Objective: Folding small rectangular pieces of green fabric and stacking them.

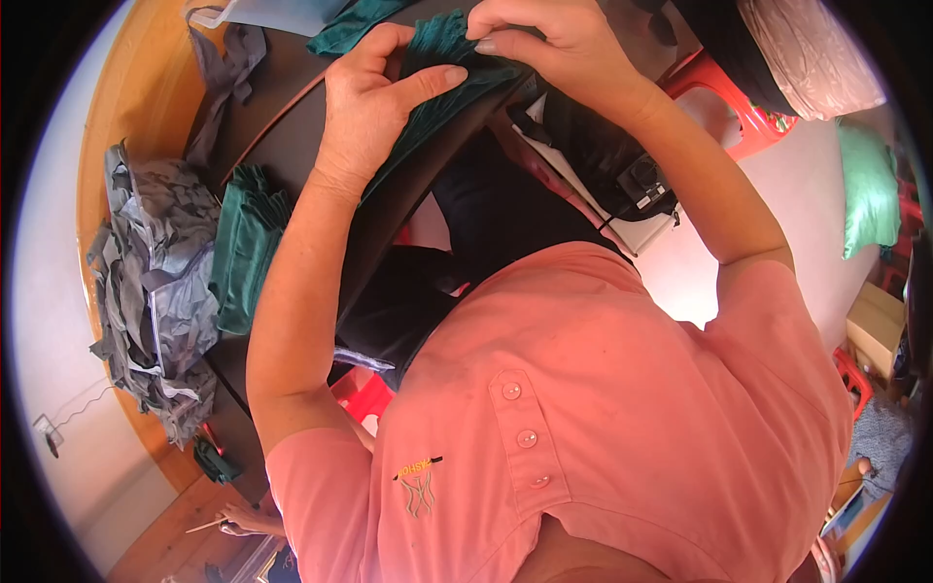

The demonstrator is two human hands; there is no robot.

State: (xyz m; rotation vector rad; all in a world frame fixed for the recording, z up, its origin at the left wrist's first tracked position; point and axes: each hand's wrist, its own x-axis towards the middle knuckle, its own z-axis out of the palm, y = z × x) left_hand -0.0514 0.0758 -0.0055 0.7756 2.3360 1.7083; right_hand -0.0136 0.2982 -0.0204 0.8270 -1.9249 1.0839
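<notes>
Under both hands [442, 83], half-hidden green cloth [442, 97]

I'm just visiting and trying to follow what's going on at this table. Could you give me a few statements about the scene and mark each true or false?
1. Both hands hold a dark green cloth. True: the left hand and right hand pinch it.
2. The folded green stack lies by the person's right arm. False: it lies beside the left forearm.
3. A heap of grey fabric sits left of that stack. True.
4. The person's shirt is blue. False: it is pink.
</notes>
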